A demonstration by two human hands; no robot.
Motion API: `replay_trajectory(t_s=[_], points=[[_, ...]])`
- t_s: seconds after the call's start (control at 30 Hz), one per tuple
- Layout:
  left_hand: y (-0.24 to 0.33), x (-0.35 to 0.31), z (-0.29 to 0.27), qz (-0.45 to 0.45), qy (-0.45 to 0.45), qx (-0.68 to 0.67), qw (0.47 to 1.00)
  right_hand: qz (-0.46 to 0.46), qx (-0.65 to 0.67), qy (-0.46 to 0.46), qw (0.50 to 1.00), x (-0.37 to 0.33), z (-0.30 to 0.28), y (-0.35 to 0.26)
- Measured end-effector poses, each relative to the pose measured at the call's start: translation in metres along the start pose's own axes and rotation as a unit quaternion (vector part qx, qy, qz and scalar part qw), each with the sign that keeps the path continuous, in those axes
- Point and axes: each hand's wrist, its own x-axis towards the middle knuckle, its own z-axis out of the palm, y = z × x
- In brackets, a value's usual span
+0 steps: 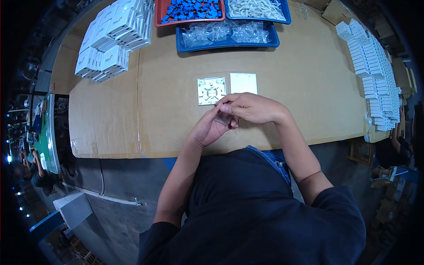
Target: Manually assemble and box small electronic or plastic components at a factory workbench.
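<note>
My left hand [209, 128] is turned palm up near the front of the table, its fingers curled round what looks like a small clear plastic bag [223, 118]. Over it comes my right hand [256, 107], thumb and fingers pinched together at the left fingertips. What the right fingers grip is hidden. Just beyond the hands lies a white square plastic base [212, 92] with its moulded inner side up. Beside it on the right is a plain white square cover [243, 83], its near edge partly behind my right hand.
At the back stand a red tray [190, 23] of blue pieces, a blue tray [288, 17] of white pieces and another blue tray [227, 47] of clear bags. White boxes [112, 39] are stacked at left, more white stacks [373, 75] at right. Other people work at far left.
</note>
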Motion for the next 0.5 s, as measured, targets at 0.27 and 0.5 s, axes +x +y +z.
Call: replay_trajectory(t_s=[0.27, 0.5], points=[[-0.003, -0.006, -0.010, -0.005, 0.043, 0.004, 0.999, -0.067, -0.112, 0.013, 0.991, 0.001, 0.009, 0.000], [0.001, -0.003, -0.004, -0.026, 0.022, -0.030, 0.999, -0.098, -0.037, 0.066, 0.992, 0.000, -0.048, 0.005]])
